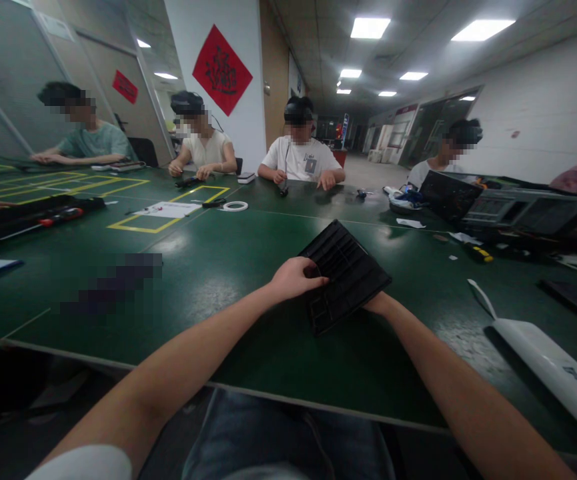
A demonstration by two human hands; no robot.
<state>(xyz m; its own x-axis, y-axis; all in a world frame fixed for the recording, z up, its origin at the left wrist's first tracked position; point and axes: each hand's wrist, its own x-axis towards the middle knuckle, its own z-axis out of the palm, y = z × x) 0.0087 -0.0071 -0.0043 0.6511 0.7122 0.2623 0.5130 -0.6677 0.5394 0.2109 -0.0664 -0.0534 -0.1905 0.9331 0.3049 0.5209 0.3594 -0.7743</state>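
Note:
A black rectangular tray with ridged compartments is held tilted above the green table, in front of me. My left hand is at its left side, with thumb and fingers closed near the compartments; whether something small is between the fingertips is too small to tell. Behind the tray's lower right edge is my right hand, supporting it from below, its fingers hidden by the tray.
A white elongated device lies at the right. Farther back are an open computer case, a yellow-handled tool, a white tape roll and a paper sheet. Several people sit around the table.

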